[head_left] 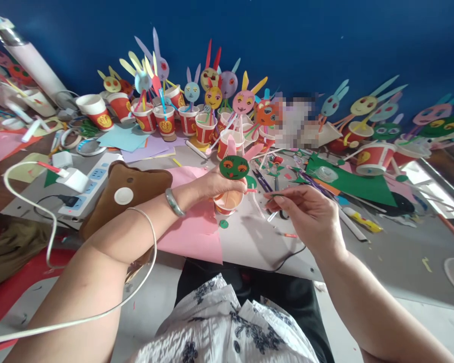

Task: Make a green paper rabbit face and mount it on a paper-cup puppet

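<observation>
Left hand (215,184) closed around the rim of a red paper cup (229,202), fingers wrapped and thumb on the near side. The cup is held just above the grey table (257,242), over the edge of a pink paper sheet (196,227). A green face disc (233,167) with two pink ears (231,145) stands above the cup, upright and facing the wearer.

Right hand (306,214) held just to the right of the cup, thumb and forefinger pinched on a small dark piece (276,196) too small to identify; the other fingers are loosely curled. The two hands are near each other but do not touch.

For clean work at this stage, the cup is probably best held firmly but not crushed, with the disc kept upright. The pinch should stay at the fingertips so that the piece remains visible as it nears the cup.

Surroundings: scissors (265,181) and paper scraps lie just beyond the cup, with a green sheet (355,184) to the right. A row of finished cup figures (196,121) stands along the blue wall. A brown pouch (136,186) and a power strip (94,181) lie to the left, and a white cable (53,227) loops over the left forearm.
</observation>
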The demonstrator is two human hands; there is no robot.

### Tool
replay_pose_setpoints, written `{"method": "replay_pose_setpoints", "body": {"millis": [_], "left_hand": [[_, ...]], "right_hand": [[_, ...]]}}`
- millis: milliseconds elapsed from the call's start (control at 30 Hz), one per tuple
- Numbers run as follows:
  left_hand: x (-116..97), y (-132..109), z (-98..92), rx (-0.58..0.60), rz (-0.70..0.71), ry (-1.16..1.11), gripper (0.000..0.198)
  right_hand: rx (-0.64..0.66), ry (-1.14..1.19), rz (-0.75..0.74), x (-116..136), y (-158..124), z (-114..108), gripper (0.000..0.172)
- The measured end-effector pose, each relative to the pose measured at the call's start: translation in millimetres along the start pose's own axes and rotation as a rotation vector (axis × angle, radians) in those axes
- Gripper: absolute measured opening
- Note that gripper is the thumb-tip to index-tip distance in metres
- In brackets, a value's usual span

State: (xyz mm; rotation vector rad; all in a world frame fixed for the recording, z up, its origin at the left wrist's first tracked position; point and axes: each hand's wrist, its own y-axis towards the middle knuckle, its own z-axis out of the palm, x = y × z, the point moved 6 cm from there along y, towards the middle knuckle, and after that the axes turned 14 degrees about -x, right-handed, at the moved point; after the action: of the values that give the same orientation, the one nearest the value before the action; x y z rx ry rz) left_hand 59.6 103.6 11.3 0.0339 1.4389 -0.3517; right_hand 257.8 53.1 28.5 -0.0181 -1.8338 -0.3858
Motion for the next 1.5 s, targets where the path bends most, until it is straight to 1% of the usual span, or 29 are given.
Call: {"method": "replay_pose_setpoints", "body": {"millis": [100,167,333,467,667,833,933,1067,1267,1500], "left_hand": [[3.2,4.5,-0.7,-0.014,-0.014,-0.007,0.016],[3.6,6.9,-1.2,-0.021,0.000,-0.002,0.016],[3.1,6.4,-1.0,0.007,0.002,0.002,0.016],[2.8,8.5,-3.4,-0.004,0.030,0.030,0.016],[4.1,13.7,-6.2,-0.036,0.057,0.099,0.012],[4.8,14.3,-4.4,-0.008,0.056,0.087,0.011],[4.5,14.7,-4.6,-0.012,0.066,0.101,0.009],[2.5,14.2,-5.1,-0.022,0.085,0.102,0.006],[1.5,12.7,-2.8,0.003,0.094,0.057,0.007],[4.0,12.0,-3.5,0.001,0.069,0.067,0.010]], "right_hand": [[0.009,-0.069,-0.128,4.6,8.9,2.7,0.017],[0.020,-0.130,-0.175,5.9,12.5,5.0,0.013],[0.046,-0.196,-0.143,6.3,14.8,10.5,0.011],[0.051,-0.213,-0.139,8.5,14.3,12.6,0.010],[0.036,-0.117,-0.059,4.4,15.1,14.4,0.018],[0.041,-0.106,-0.019,1.6,16.5,16.0,0.019],[0.047,-0.098,-0.004,0.8,17.0,16.9,0.021],[0.064,-0.105,0.004,-1.5,16.9,19.4,0.024],[0.078,-0.105,0.010,-10.5,17.8,21.9,0.023],[0.070,-0.169,-0.032,-16.8,21.7,20.8,0.019]]}}
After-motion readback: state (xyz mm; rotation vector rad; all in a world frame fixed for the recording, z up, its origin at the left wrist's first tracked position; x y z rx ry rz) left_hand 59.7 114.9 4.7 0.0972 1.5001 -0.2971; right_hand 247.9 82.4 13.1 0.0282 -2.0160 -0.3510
